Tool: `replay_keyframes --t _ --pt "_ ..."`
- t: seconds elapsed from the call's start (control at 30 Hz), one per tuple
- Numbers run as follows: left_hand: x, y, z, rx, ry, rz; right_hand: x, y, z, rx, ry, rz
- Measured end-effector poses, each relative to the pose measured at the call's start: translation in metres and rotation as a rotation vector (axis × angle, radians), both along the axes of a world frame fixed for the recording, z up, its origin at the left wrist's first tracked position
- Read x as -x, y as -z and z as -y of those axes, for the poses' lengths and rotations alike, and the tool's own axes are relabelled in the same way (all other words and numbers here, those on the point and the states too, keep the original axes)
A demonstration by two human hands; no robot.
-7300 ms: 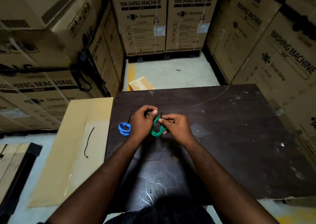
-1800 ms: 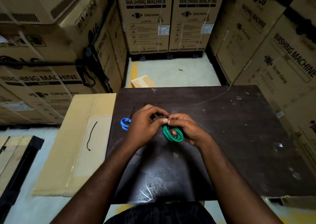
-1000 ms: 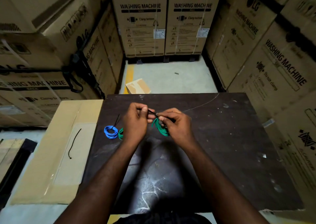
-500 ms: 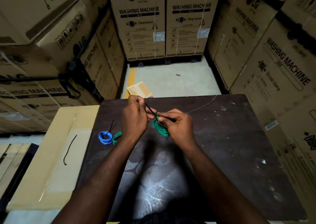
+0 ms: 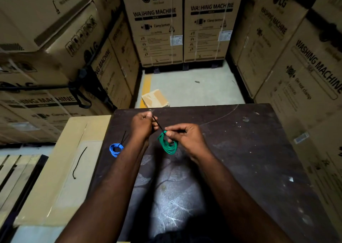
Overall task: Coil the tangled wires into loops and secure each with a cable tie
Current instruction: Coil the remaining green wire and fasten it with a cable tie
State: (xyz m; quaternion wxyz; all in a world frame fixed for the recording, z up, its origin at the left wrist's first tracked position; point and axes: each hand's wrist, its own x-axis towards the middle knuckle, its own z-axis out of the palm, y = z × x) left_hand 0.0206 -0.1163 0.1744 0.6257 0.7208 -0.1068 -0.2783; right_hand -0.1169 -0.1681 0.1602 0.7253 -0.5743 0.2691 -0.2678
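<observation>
Now, over the dark table: right hand pinches the top of the green wire coil, which hangs just below its fingers. Left hand grips the black cable tie tail, taut between both hands. Blue tied coil lies left, apart.

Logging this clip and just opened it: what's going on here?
A person is cinching a tie on a green coil. The right hand pinches the coil at the tie; the left hand grips the tie's tail, drawn taut. A blue coil, already tied, lies on the table to the left.
</observation>
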Motion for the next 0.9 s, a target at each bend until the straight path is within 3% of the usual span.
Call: replay_keyframes --t 0.3,0.6,0.8,0.9 --pt "0.010 -0.010 -0.004 0.054 0.093 0.162 -0.001 0.018 0.009 0.108 -0.021 -0.180" --pt "0.021 -0.026 -0.001 0.248 0.038 -0.146 -0.009 0.021 0.001 0.408 0.070 -0.227" --pt "0.042 -0.022 -0.008 0.235 0.081 -0.112 0.011 0.031 0.008 0.737 0.093 -0.170" --pt "0.048 -0.018 -0.008 0.242 0.089 -0.144 0.015 0.037 0.007 0.795 0.113 -0.159"
